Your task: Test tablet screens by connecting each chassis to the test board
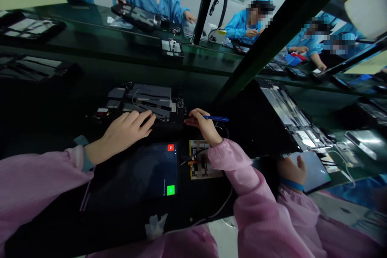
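Note:
An opened tablet body (151, 96) lies on the dark bench, its grey battery cells, dark ribbon cables and small boards exposed. My left hand (130, 131) rests along its near edge, palm down, with the fingers apart and slightly bent. At the tablet's right end, my right hand (205, 125) grips a slim blue pen-like tool (216, 118); its tip is hidden by the fingers. Nearer to me lies a dark screen (133, 173) that shows a red square and a green square. Beside that screen is a battery pack (204, 169) with yellow edges and wires.
At right, a co-worker's hand (292, 169) in a pink sleeve is by a lit screen (313, 169). A stack of opened tablets (287, 109) stands behind it. A dark slanted post (272, 36) crosses the view. More tablets (30, 28) lie on the shelf, with people in blue beyond.

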A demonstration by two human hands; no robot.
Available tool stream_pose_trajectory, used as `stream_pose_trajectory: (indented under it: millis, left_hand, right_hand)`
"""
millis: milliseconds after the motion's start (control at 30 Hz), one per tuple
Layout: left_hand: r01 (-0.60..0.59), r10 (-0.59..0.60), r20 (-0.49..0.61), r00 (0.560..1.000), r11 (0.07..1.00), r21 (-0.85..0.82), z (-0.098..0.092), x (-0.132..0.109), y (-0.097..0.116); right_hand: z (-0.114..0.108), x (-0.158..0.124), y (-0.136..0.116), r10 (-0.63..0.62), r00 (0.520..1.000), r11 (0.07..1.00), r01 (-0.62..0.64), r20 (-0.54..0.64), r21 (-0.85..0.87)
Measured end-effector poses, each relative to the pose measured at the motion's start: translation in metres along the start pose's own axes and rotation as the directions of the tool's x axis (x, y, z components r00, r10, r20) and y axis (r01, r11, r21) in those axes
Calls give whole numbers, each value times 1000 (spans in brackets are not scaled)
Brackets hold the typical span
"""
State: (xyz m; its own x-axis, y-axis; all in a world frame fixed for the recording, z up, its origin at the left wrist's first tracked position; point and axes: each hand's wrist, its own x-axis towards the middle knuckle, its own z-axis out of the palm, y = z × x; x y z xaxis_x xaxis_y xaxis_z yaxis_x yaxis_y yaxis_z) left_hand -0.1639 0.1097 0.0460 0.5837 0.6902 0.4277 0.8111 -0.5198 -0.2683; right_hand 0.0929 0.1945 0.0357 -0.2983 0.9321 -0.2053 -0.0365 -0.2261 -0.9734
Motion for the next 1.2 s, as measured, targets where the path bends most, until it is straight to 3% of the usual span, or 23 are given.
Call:
stream_pose_trajectory:
  millis: [200, 367, 533, 733, 967, 1067, 1200]
  left_hand:
    - [-109, 108, 18, 994, 985, 132, 3, -6, -9]
    - [-53, 59, -66, 996, 995, 83, 3, -9, -18]
    - [-4, 24, -108, 994, 982, 189, 3, -8, -30]
    - [60, -21, -166, 986, 971, 233, 1, 1, -31]
    - [266, -261, -66, 963, 959, 100, -8, 11, -32]
    - [226, -217, -88, 972, 967, 120, -6, 13, -31]
    - [91, -66, -141, 988, 980, 176, 6, 9, -21]
  right_hand:
    - [0, 14, 15, -100, 993, 971, 112, 67, -213]
    - [2, 16, 15, -155, 982, 949, 180, 111, -260]
    - [1, 15, 11, -217, 961, 914, 262, 171, -310]
    - [5, 19, 18, -236, 945, 837, 316, 227, -447]
    - [5, 20, 20, -263, 940, 788, 340, 219, -514]
    - [6, 19, 19, -269, 940, 790, 339, 209, -511]
    - [1, 19, 19, -273, 949, 843, 315, 158, -435]
